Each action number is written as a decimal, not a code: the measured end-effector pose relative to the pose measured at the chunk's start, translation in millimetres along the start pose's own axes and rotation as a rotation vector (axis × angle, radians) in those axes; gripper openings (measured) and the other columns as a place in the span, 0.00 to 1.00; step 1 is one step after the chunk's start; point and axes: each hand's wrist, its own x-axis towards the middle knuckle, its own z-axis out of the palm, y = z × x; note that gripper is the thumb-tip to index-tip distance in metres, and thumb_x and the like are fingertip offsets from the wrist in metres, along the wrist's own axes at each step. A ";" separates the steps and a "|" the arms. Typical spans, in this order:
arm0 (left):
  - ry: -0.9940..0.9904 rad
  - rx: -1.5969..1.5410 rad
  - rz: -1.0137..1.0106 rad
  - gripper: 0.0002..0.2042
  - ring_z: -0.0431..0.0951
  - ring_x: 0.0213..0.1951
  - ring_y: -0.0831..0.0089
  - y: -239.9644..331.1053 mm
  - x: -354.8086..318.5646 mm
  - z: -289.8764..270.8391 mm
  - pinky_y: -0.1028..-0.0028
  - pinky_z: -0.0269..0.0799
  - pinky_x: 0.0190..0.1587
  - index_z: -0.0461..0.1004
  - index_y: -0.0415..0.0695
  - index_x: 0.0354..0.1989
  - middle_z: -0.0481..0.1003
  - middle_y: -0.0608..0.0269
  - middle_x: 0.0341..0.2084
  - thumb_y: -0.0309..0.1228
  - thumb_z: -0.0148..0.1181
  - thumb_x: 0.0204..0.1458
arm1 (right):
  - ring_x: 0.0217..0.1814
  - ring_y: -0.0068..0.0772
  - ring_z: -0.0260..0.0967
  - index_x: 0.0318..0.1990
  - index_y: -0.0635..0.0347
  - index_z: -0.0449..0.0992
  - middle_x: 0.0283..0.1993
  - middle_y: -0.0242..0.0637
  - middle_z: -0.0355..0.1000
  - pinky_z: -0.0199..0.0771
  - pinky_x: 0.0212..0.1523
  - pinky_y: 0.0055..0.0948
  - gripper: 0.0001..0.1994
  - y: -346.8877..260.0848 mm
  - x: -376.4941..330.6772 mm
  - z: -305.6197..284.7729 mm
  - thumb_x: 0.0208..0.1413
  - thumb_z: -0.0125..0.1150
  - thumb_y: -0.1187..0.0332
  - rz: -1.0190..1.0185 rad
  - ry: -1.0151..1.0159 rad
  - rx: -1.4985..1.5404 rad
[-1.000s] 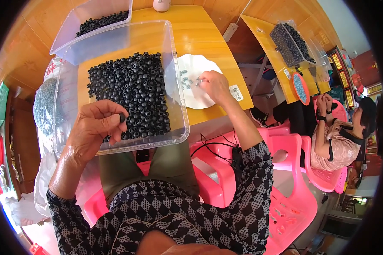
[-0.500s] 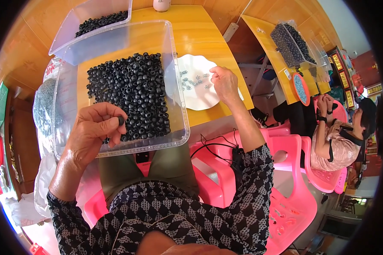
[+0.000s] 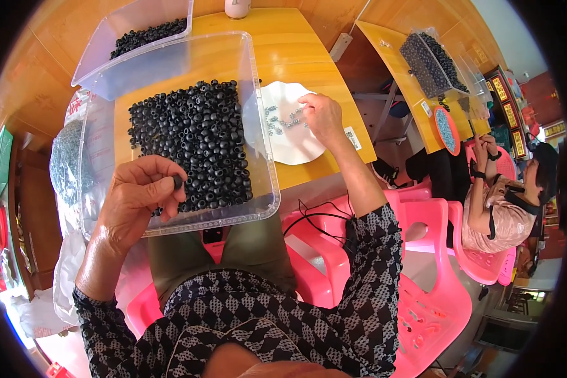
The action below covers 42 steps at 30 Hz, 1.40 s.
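My left hand (image 3: 138,198) pinches one small round black piece (image 3: 177,182) between thumb and fingers, above the near left part of a clear plastic bin (image 3: 266,135). Many black hollow, bead-like pieces (image 3: 192,135) lie in that bin, their openings turned different ways. To its right stands a white scalloped plate (image 3: 296,151) with several tiny greyish pieces (image 3: 274,123) scattered on it. Over the plate's right side hangs my right hand (image 3: 324,120), its fingers drawn together at the tips. Whatever may be between those fingertips is too small to make out.
A second clear bin (image 3: 94,47) with black pieces is behind the first. A bag of greyish pieces (image 3: 66,164) stands on the left. At right, a co-worker (image 3: 501,208) sits by another table (image 3: 384,57) holding a bin (image 3: 422,66) and an orange-rimmed dish (image 3: 454,148).
My right hand has moved slightly left and up over the plate, and a white label by the wrist now shows more. My left hand keeps its piece. The co-worker's hands have shifted.
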 end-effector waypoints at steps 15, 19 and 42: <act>-0.006 0.011 0.014 0.09 0.71 0.18 0.76 1.0 0.0 1.4 0.81 0.65 0.21 0.71 0.34 0.35 0.73 0.58 0.22 0.27 0.57 0.48 | 0.38 0.43 0.63 0.31 0.57 0.75 0.27 0.40 0.67 0.63 0.40 0.34 0.09 -44.9 4.3 17.1 0.39 0.61 0.66 -0.194 -0.098 -0.027; 0.036 0.025 0.030 0.12 0.71 0.17 0.76 -2.9 0.7 1.7 0.81 0.65 0.19 0.70 0.33 0.34 0.72 0.57 0.21 0.30 0.59 0.48 | 0.37 0.42 0.65 0.30 0.57 0.75 0.26 0.39 0.68 0.65 0.39 0.34 0.07 -25.1 8.7 33.1 0.40 0.56 0.74 -0.316 -0.104 -0.089; 0.032 0.018 0.020 0.11 0.71 0.18 0.75 1.1 -0.6 2.7 0.81 0.65 0.20 0.71 0.33 0.35 0.73 0.57 0.22 0.29 0.58 0.47 | 0.45 0.43 0.59 0.42 0.54 0.74 0.36 0.40 0.67 0.62 0.46 0.34 0.22 -23.6 -5.3 5.2 0.32 0.63 0.66 -0.183 -0.240 -0.138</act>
